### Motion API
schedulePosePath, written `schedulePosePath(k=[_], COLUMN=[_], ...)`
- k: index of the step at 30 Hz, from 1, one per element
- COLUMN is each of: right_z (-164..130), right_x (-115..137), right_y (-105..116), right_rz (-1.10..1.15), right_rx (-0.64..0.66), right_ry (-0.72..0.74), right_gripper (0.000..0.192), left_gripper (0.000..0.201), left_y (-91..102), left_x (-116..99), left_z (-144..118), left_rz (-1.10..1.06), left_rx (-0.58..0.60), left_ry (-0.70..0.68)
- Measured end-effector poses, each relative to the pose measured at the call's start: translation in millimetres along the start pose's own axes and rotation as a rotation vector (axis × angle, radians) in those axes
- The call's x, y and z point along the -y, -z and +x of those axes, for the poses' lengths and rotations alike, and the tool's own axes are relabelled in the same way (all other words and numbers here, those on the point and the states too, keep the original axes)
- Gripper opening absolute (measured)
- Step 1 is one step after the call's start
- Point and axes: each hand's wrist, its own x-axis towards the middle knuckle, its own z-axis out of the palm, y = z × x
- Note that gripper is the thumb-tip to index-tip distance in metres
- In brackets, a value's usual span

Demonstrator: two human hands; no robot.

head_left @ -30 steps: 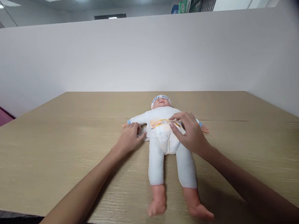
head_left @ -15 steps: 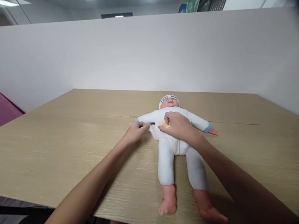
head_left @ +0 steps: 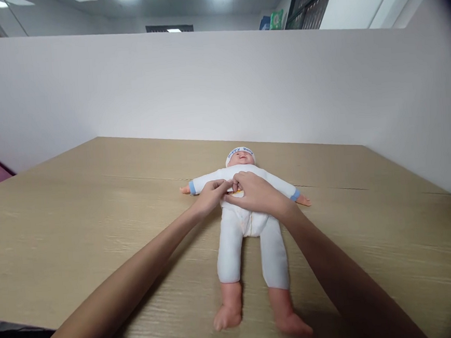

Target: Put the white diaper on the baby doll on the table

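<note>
A: Hands status?

B: Left hand (head_left: 211, 195) is closed in a pinch on the diaper (head_left: 247, 220) flap at the doll's (head_left: 249, 224) waist, on the side nearer the doll's outstretched arm. 1 s ago it lay on the table beside the torso holding the loose flap; 0.5 s ago it had lifted the flap toward the body. Now it is up on the belly.

A: Right?

B: Right hand (head_left: 257, 193) lies across the belly, fingers curled down onto the diaper front. Whether it grips fabric or only presses, I cannot tell. 1 s ago it sat lower, toward the hip, with the printed waistband in view. Now it covers most of the band; only a small orange patch shows between the 2 hands.

A: So they closed in.

B: Yes. The hands were apart 1 s ago and now touch at the waist. Judging by that, the side flap is folded over the front panel and is being held there.

A: Doll position?

B: On its back on the wooden table (head_left: 96, 215), arms spread, head in a white cap (head_left: 240, 153) toward the white partition (head_left: 219, 86), bare feet near the close edge. Same pose across all 3 frames; the shift in frame looks like head-camera movement.
</note>
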Motion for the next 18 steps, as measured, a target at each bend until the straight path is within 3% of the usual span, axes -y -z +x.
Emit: schedulePosePath(k=[5, 8, 12, 18], right_z=[6, 7, 5, 4], right_x=[-2, -5, -6, -11], right_y=[0, 3, 6, -4], right_rz=[0.007, 0.023, 0.069, 0.130], right_rx=[0.002, 0.012, -0.005, -0.115], right_ry=[-0.076, -0.121, -0.135, -0.186], right_gripper=[0.044, 0.044, 0.040, 0.025], left_gripper=[0.049, 0.045, 0.058, 0.056], left_y=[2.2, 0.6, -3.5, -1.4], left_x=[20, 30, 37, 42], left_z=[-5, -10, -12, -11], left_rz=[-0.139, -0.175, -0.090, -0.020], left_rx=[0.004, -0.066, -0.128, -0.141], left_ry=[-0.090, -0.126, -0.166, -0.196])
